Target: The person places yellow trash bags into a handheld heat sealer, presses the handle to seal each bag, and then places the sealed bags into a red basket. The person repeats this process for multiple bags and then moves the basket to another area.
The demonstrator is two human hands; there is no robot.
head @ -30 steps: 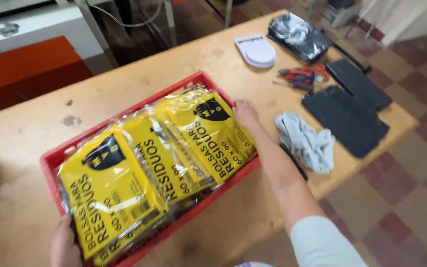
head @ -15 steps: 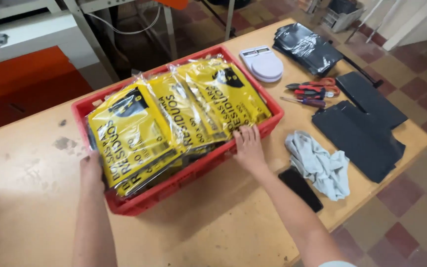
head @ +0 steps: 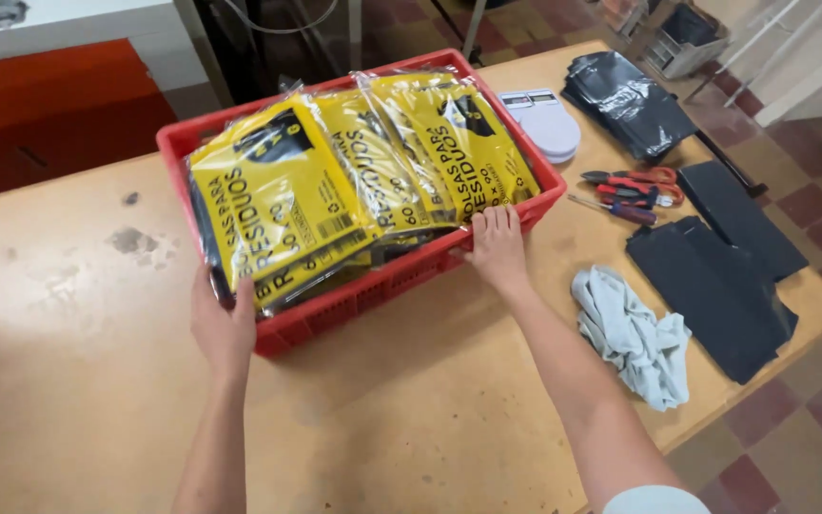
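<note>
**Loaded crate held by both hands at its near rim**

The red plastic crate (head: 401,276) sits on the wooden table (head: 78,381), full of yellow-and-black bag packs (head: 335,181). It looks stiff and probably heavy; the slippery packs may slide, so the rim is the best place to hold. The left hand (head: 224,322) wraps the near corner, the right hand (head: 498,245) closes on the front rim, both arms stretched forward.

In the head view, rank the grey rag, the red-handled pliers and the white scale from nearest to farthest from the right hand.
From the right hand, which rests on the red crate:
1. Grey rag: lying just to the hand's right, toward the table's near edge.
2. Red-handled pliers: farther right and up the table.
3. White scale: beyond the crate's far right corner; not much farther than the pliers.
</note>
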